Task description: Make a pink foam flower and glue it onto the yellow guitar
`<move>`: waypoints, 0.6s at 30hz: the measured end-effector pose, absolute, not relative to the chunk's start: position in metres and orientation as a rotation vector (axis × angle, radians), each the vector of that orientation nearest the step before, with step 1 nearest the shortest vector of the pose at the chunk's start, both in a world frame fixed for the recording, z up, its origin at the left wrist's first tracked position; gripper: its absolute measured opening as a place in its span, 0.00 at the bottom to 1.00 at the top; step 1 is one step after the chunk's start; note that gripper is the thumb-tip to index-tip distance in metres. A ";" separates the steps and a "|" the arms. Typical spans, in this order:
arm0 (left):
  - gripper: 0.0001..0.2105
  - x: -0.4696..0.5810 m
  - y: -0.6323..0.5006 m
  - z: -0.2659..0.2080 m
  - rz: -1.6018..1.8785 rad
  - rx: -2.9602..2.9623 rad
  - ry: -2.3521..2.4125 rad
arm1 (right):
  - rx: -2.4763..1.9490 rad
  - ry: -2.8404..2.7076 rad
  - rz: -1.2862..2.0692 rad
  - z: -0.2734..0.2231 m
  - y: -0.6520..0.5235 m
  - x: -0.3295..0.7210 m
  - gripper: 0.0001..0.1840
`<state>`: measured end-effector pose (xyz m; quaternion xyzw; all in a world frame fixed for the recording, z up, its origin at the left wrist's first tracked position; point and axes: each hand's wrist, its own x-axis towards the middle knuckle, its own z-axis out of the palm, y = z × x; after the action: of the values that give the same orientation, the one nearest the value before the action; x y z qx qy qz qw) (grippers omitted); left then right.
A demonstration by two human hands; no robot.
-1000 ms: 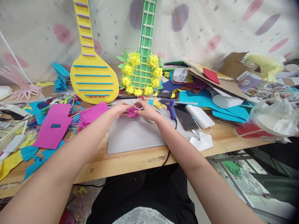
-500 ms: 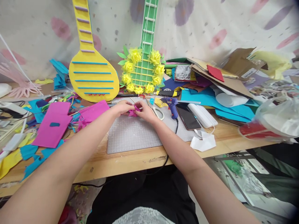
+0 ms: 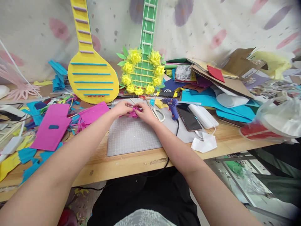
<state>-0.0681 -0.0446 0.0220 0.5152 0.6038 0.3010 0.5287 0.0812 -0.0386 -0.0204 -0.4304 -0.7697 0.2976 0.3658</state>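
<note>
Fingers of the left hand (image 3: 121, 108) and right hand (image 3: 146, 113) pinch the ruffled magenta piece (image 3: 134, 114) between them, over the far part of the grey cutting mat (image 3: 134, 136) — a light, even grip would probably serve best, sparing its loose edges from being crushed.

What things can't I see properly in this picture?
All in the head view:
Held pink piece: its full shape is hidden by the left hand and right hand.
Yellow guitar shape and green guitar shape: neck tops are cut off by the top edge.
Red cup: its inside is hidden by the plastic bag.
Packet: printing too small to read.
</note>
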 end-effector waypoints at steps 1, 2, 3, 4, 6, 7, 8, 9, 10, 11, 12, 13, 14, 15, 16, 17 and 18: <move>0.11 -0.068 -0.044 0.021 0.723 1.255 1.441 | -1.117 -1.972 0.762 -0.020 -0.038 0.081 0.10; 0.11 -0.069 -0.044 0.020 0.727 1.280 1.440 | -1.127 -1.965 0.759 -0.020 -0.038 0.080 0.09; 0.11 -0.069 -0.043 0.020 0.730 1.303 1.440 | -1.133 -1.959 0.758 -0.020 -0.038 0.080 0.09; 0.11 -0.070 -0.043 0.019 0.733 1.325 1.441 | -1.138 -1.955 0.758 -0.021 -0.038 0.079 0.09; 0.12 -0.071 -0.041 0.017 0.736 1.365 1.447 | -1.142 -1.949 0.760 -0.021 -0.037 0.079 0.09; 0.13 -0.072 -0.041 0.016 0.734 1.386 1.454 | -1.144 -1.948 0.762 -0.021 -0.037 0.078 0.09; 0.13 -0.073 -0.040 0.015 0.733 1.404 1.463 | -1.148 -1.945 0.763 -0.021 -0.037 0.078 0.09; 0.13 -0.073 -0.039 0.014 0.732 1.418 1.471 | -1.151 -1.942 0.763 -0.022 -0.037 0.078 0.09; 0.13 -0.074 -0.039 0.014 0.730 1.427 1.476 | -1.153 -1.939 0.760 -0.022 -0.036 0.078 0.09; 0.13 -0.074 -0.039 0.014 0.728 1.430 1.476 | -1.157 -1.937 0.756 -0.022 -0.036 0.077 0.09; 0.12 -0.074 -0.039 0.014 0.728 1.426 1.474 | -1.162 -1.934 0.751 -0.023 -0.036 0.077 0.09; 0.11 -0.073 -0.040 0.014 0.730 1.415 1.470 | -1.168 -1.929 0.747 -0.024 -0.036 0.077 0.10; 0.10 -0.073 -0.041 0.015 0.735 1.398 1.467 | -1.176 -1.919 0.744 -0.025 -0.035 0.076 0.11; 0.09 -0.073 -0.042 0.017 0.742 1.377 1.464 | -1.186 -1.906 0.743 -0.025 -0.035 0.076 0.12; 0.09 -0.072 -0.043 0.018 0.749 1.353 1.463 | -1.196 -1.892 0.742 -0.026 -0.035 0.076 0.13; 0.08 -0.072 -0.044 0.019 0.756 1.330 1.462 | -1.206 -1.879 0.741 -0.027 -0.035 0.075 0.15; 0.08 -0.072 -0.045 0.021 0.759 1.305 1.461 | -1.216 -1.869 0.738 -0.028 -0.035 0.074 0.16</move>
<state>-0.0721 -0.0451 0.0207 0.5390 0.6033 0.3135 0.4972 0.0744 -0.0347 -0.0279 -0.4776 -0.7341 0.2900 0.3859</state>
